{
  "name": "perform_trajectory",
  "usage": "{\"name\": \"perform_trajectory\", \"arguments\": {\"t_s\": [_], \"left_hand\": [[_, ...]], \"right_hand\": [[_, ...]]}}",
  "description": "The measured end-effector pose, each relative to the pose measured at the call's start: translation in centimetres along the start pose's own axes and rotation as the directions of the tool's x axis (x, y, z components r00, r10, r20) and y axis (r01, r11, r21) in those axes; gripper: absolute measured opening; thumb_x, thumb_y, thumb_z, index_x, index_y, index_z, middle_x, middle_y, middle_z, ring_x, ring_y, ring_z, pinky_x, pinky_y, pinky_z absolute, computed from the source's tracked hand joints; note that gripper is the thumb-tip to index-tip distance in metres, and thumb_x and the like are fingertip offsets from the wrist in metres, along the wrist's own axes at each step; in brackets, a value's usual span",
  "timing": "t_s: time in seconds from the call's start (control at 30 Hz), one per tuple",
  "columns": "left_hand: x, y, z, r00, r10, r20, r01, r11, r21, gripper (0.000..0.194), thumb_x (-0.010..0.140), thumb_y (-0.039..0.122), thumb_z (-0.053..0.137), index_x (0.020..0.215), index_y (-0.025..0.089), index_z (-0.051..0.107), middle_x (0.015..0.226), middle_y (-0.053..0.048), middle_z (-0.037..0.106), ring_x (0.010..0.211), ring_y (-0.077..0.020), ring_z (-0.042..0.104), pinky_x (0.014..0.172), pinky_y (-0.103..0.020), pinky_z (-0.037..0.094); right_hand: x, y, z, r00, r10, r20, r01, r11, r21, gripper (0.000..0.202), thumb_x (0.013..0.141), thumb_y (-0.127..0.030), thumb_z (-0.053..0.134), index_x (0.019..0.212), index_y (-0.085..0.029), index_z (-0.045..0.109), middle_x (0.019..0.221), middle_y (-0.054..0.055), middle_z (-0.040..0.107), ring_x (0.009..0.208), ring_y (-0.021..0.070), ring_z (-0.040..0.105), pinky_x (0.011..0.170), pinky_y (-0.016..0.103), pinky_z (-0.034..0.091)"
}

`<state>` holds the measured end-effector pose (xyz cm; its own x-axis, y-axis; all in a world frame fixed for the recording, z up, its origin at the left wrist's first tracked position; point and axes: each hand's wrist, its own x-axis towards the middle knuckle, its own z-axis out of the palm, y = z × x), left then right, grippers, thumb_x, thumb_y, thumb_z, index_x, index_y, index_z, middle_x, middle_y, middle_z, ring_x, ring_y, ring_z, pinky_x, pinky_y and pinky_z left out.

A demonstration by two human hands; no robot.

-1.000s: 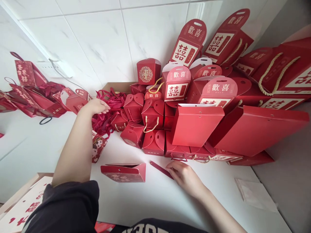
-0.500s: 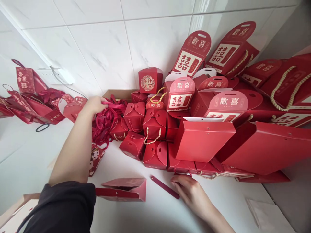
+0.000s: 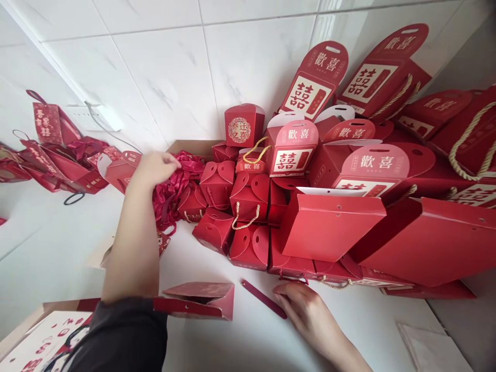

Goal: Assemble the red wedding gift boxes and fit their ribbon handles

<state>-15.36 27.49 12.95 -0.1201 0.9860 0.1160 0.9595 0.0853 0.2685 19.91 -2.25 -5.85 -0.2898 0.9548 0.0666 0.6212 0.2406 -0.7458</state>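
My left hand (image 3: 160, 168) is over a heap of glossy dark red ribbons (image 3: 170, 199), its fingers curled together at the heap's upper edge. Whether a ribbon is between the fingertips cannot be made out. On the white table, my right hand (image 3: 306, 310) rests with thumb and fingers pressed together; what they hold, if anything, is hidden. Beside its thumb lies a flat dark red strip (image 3: 263, 298) with a small hole at its far end. A red paper box (image 3: 209, 297) lies on its side between my arms, its open end showing.
Small red gift boxes (image 3: 248, 247) with cord handles stand packed in the middle. Taller red boxes (image 3: 333, 225) crowd the right side. More red boxes (image 3: 58, 155) lie at the left by a wall socket. A white printed box (image 3: 50, 341) sits at the lower left.
My left hand has shifted slightly right relative to the view, and its fingers have curled at the ribbon heap. My right hand stays beside the strip. The view has shifted a little.
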Motion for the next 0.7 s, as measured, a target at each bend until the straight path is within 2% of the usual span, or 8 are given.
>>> {"name": "perform_trajectory", "arguments": {"t_s": [0.07, 0.2, 0.3, 0.37, 0.43, 0.57, 0.7], "left_hand": [[-1.2, -1.1, 1.0, 0.998, -0.043, 0.048, 0.040, 0.997, 0.064, 0.024, 0.078, 0.022, 0.066, 0.099, 0.021, 0.077, 0.103, -0.006, 0.076, 0.100, -0.0287, 0.069, 0.095, -0.036, 0.052], [-1.3, -3.1, 3.6, 0.987, -0.159, -0.009, 0.158, 0.978, 0.136, 0.050, 0.074, 0.025, 0.070, 0.124, 0.022, 0.068, 0.127, -0.014, 0.068, 0.120, -0.0380, 0.061, 0.099, -0.048, 0.049], [-0.6, -4.1, 4.4, 0.972, -0.234, -0.023, 0.235, 0.961, 0.146, 0.045, 0.072, 0.033, 0.075, 0.115, 0.021, 0.073, 0.126, -0.014, 0.068, 0.118, -0.0377, 0.061, 0.098, -0.050, 0.049], [-0.4, -4.5, 4.0, 0.959, -0.278, -0.046, 0.282, 0.950, 0.135, 0.042, 0.071, 0.039, 0.076, 0.107, 0.018, 0.075, 0.120, -0.014, 0.070, 0.114, -0.0356, 0.063, 0.095, -0.049, 0.050], [-0.5, -4.7, 3.0, 0.952, -0.292, -0.087, 0.301, 0.946, 0.116, 0.043, 0.075, 0.045, 0.072, 0.108, 0.018, 0.076, 0.117, -0.013, 0.071, 0.111, -0.0334, 0.063, 0.094, -0.048, 0.050], [-1.3, -4.5, 0.7, 0.953, -0.241, -0.182, 0.262, 0.960, 0.097, 0.043, 0.083, 0.048, 0.062, 0.112, 0.019, 0.075, 0.113, -0.011, 0.073, 0.111, -0.0286, 0.062, 0.097, -0.042, 0.049], [-2.2, -4.1, -0.8, 0.950, -0.222, -0.219, 0.251, 0.961, 0.114, 0.039, 0.081, 0.047, 0.062, 0.106, 0.020, 0.075, 0.108, -0.010, 0.073, 0.106, -0.0299, 0.064, 0.095, -0.043, 0.050]], "right_hand": [[-0.1, -0.1, 0.0, 1.000, -0.002, 0.003, 0.002, 1.000, 0.009, 0.024, 0.104, -0.027, 0.041, 0.102, -0.024, 0.065, 0.097, 0.006, 0.071, 0.086, 0.0203, 0.070, 0.079, 0.032, 0.055], [-0.1, -0.5, 0.0, 0.999, -0.035, 0.005, 0.035, 0.999, 0.009, 0.024, 0.104, -0.027, 0.041, 0.103, -0.023, 0.065, 0.098, 0.006, 0.072, 0.087, 0.0200, 0.070, 0.078, 0.032, 0.056], [0.0, -0.5, 0.0, 0.999, -0.045, 0.000, 0.045, 0.999, 0.004, 0.024, 0.103, -0.026, 0.041, 0.103, -0.023, 0.065, 0.098, 0.006, 0.072, 0.087, 0.0199, 0.071, 0.078, 0.032, 0.056], [0.1, -0.5, 0.0, 0.999, -0.034, 0.000, 0.034, 0.999, 0.003, 0.023, 0.103, -0.025, 0.042, 0.102, -0.023, 0.065, 0.097, 0.006, 0.072, 0.087, 0.0197, 0.070, 0.079, 0.032, 0.055], [0.1, -0.4, 0.0, 1.000, -0.019, 0.003, 0.019, 1.000, 0.000, 0.023, 0.103, -0.025, 0.042, 0.102, -0.023, 0.065, 0.096, 0.005, 0.072, 0.086, 0.0198, 0.070, 0.079, 0.032, 0.055], [0.0, -0.3, 0.0, 1.000, -0.014, 0.005, 0.014, 1.000, -0.008, 0.022, 0.103, -0.025, 0.043, 0.101, -0.024, 0.065, 0.096, 0.005, 0.072, 0.087, 0.0202, 0.070, 0.079, 0.032, 0.055], [0.0, -0.3, 0.1, 0.999, -0.045, 0.015, 0.045, 0.999, -0.001, 0.023, 0.103, -0.024, 0.043, 0.103, -0.024, 0.065, 0.098, 0.005, 0.072, 0.088, 0.0198, 0.070, 0.080, 0.032, 0.055]]}}
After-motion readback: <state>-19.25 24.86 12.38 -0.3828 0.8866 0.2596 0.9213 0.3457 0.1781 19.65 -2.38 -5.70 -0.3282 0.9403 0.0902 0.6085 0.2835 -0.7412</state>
